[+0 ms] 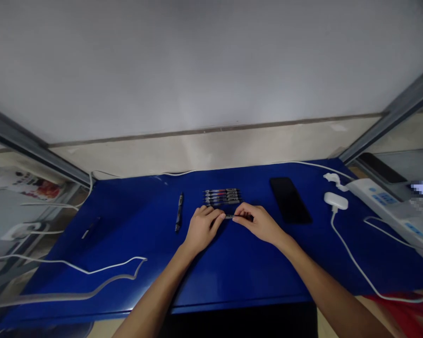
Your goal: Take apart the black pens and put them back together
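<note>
Grey and slim on the short stretch in sight, with a darker patch along it: the held pen [229, 216], low over the blue bench [250, 272] or touching it, too close to tell which. Pinched at its left part by the left hand [205, 223], palm down, and at its right part between thumb and forefinger of the right hand [259, 221], with only a small gap between the two. Just beyond, a row of pens [222, 196], side by side, with clear barrels, grey parts at the right and a touch of red in the row. To the left of the left hand, a lone dark pen [179, 212]; farther left, a small dark object [90, 228] with a pale streak, too dim to name. Right of the right hand, a black phone [291, 199], flat; then a white charger [336, 201] and a long white power strip [396, 213]. Over the bench's left part, a white cable [88, 272]. In the way of a full look at the held pen, both hands, over its ends. Long axis left to right, roughly parallel to the row of pens, crosswise to the lone dark pen; direction of the tip impossible to tell.
</note>
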A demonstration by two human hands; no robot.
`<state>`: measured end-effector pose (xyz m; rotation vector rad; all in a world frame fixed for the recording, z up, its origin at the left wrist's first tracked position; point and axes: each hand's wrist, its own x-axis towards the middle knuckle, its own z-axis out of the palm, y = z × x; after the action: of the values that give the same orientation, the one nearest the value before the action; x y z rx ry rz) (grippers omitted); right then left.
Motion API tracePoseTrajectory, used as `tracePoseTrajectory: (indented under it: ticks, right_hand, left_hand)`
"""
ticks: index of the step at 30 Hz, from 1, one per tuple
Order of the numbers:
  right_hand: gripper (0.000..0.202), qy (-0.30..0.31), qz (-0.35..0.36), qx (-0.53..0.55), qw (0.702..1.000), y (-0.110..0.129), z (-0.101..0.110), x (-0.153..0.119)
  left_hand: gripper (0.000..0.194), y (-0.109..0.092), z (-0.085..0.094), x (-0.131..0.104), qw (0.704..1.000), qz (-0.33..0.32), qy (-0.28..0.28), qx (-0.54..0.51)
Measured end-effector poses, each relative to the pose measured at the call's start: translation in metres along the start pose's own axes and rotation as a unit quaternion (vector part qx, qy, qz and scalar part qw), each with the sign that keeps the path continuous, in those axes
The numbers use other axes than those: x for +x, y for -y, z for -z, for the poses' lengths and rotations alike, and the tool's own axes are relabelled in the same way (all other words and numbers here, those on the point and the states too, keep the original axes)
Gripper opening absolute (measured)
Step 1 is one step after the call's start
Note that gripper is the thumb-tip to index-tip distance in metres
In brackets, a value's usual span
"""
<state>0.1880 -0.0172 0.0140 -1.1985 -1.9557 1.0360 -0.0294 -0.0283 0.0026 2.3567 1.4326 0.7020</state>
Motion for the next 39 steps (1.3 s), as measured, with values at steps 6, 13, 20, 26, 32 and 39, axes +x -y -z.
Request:
tracePoseTrajectory:
  ticks: [6,13,20,26,32,39]
  right_hand:
    - [0.023,0.011,0.011,-0.059,0.998,-0.005,-0.002,-0.001]
    - [0.032,0.010,0.043,-0.095,0.994,-0.003,-0.005,-0.002]
    - [0.023,0.001,0.060,-0.093,0.994,-0.004,-0.006,-0.002]
    - [0.034,0.015,0.058,-0.103,0.993,-0.003,-0.005,-0.002]
    - [0.026,0.006,0.081,-0.124,0.989,-0.004,-0.011,-0.003]
    - [0.029,0.025,0.069,-0.133,0.988,-0.001,-0.009,-0.005]
  left_hand:
    - [0.029,-0.001,0.000,-0.001,1.000,-0.014,0.014,0.011]
    - [0.029,-0.003,0.002,0.000,0.999,-0.022,0.027,0.008]
    - [0.033,-0.002,0.002,-0.001,0.999,-0.015,0.023,0.033]
    - [0.030,-0.003,0.003,-0.001,0.998,-0.046,0.030,0.037]
    - [0.033,-0.004,0.004,-0.001,0.998,-0.026,0.036,0.042]
    - [0.032,-0.003,0.002,-0.003,0.998,-0.043,0.036,0.031]
